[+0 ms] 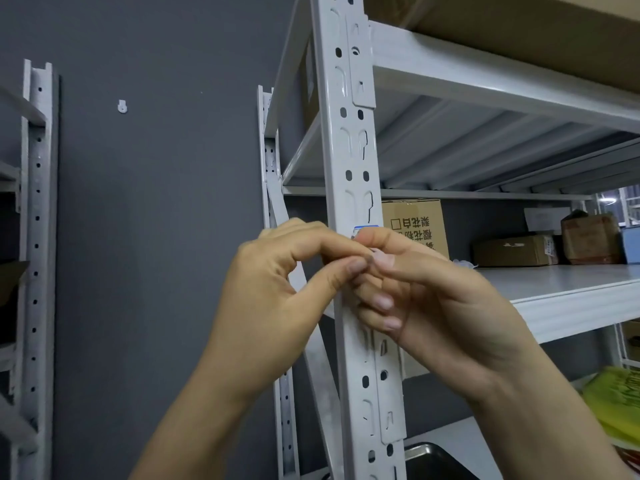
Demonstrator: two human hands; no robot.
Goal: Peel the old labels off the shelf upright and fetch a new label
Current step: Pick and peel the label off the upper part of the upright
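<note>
A white perforated shelf upright [349, 150] runs from top to bottom in the middle of the view. A small white label with a blue top edge [365, 229] sticks to it at mid height, mostly hidden by my fingers. My left hand [277, 292] and my right hand [415, 292] meet in front of the upright just below that blue edge. Thumb and forefinger of each hand pinch at the label; how much of it has lifted is hidden. The other fingers of my right hand are curled.
White shelf boards [554, 289] extend right, carrying cardboard boxes [415, 226] [512, 251]. A dark grey wall [156, 237] with a small white hook [122, 106] lies left, beside another upright [36, 237]. Yellow-green packaging [616, 403] sits at lower right.
</note>
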